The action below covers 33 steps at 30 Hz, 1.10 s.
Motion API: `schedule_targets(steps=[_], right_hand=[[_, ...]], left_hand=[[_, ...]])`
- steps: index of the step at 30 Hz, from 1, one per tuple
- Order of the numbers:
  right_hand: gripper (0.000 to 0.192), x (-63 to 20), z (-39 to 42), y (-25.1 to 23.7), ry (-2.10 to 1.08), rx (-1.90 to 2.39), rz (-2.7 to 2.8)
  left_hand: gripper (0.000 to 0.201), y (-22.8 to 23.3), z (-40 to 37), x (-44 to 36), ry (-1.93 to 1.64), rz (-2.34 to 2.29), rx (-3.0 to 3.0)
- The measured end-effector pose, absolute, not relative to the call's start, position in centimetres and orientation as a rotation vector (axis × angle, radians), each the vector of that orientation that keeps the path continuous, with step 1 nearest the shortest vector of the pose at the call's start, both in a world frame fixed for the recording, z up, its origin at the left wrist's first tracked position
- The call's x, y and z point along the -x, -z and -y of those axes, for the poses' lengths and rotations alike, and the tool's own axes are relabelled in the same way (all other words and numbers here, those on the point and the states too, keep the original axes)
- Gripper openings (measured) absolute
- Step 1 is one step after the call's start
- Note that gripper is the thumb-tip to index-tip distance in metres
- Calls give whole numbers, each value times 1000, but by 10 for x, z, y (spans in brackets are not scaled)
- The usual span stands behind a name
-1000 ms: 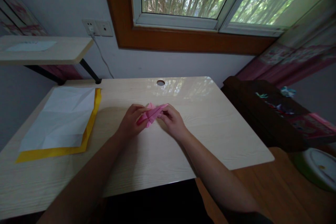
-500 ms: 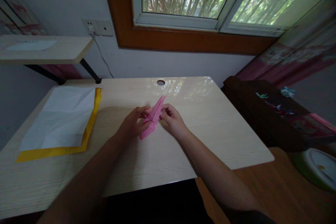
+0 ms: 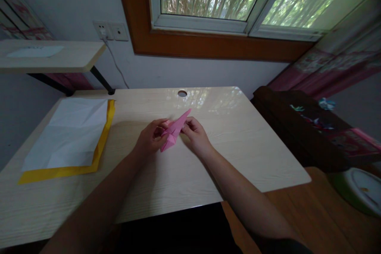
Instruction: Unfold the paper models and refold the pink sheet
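Hands, left hand (image 3: 150,139) and right hand (image 3: 195,135), pinch pink folded paper (image 3: 174,130) mid-desk (image 3: 238,147), far from edges.

No legible text, label, brand, number or sign appears on any surface in this view; the sheets of paper on the counter (image 3: 208,158) are unprinted.

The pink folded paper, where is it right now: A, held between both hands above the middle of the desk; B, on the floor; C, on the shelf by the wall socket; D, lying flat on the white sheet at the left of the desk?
A: the pink folded paper is pinched between the left hand and the right hand over the desk, well apart from the white sheet.
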State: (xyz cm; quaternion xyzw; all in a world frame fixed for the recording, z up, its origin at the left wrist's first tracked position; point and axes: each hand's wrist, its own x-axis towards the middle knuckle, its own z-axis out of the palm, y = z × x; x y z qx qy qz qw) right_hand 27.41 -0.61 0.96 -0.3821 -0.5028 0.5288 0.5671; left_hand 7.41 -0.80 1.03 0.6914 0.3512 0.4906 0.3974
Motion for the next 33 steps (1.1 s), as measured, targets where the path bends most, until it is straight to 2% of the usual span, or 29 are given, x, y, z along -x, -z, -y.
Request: schedule_targets(steps=[8,17,25,28,33], right_hand=[[26,-272,13,-19,-1139,891,1148],[25,-270,12,-10,-1069,996,1459],[23,-271,10,-6,-1137,997,1325],[22,-271,11,-7,-1112,1018,1343],[24,-270,13,-14,-1149,1023,1312]], left_hand=[[36,-7,1,-70,-1324,-1066,-1730],[33,-6,3,-70,-1346,-1068,-1732],[16,-9,5,-68,-1323,-1093,-1863],[17,-11,4,-68,-1297,-1086,-1931],[33,-11,3,-65,-1280,-1097,-2140]])
